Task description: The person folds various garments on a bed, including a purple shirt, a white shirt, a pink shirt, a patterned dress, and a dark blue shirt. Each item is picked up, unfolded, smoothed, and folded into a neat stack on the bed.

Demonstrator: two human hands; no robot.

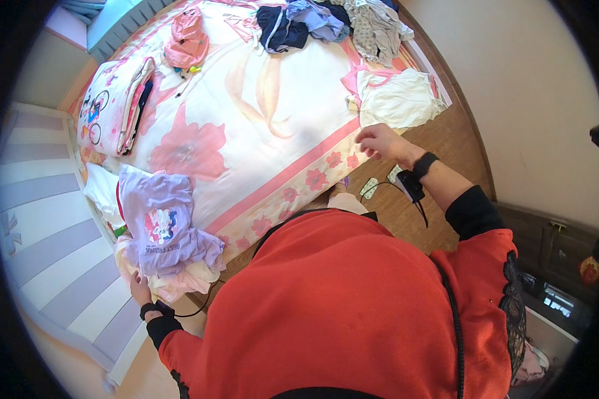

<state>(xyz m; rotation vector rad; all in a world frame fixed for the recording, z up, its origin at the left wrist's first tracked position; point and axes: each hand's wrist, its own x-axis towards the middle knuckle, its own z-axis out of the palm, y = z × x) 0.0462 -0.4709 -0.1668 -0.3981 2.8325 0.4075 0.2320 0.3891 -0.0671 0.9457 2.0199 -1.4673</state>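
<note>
My right hand (pixel 383 142) hovers over the front edge of the bed, with fingers loosely bent and apart and nothing in them. Just beyond it, a white top with pink trim (pixel 399 98) lies spread at the bed's right corner. At the far left, my left hand (pixel 140 290) is beside a stack of clothes, its fingers stretched along the edge of a pale pink garment (pixel 183 282); whether they touch it is hard to see. On top of that stack lies a lavender T-shirt (pixel 154 206) with a cartoon print.
A bed with a flowered sheet (pixel 246 146) fills the middle. It holds a folded white quilt (pixel 106 110), a pink bag-like cloth item (pixel 188 38), dark shorts (pixel 278 30) and a patterned grey garment (pixel 374 33). The striped headboard (pixel 53 233) stands left; a dark cabinet (pixel 546 243) stands right.
</note>
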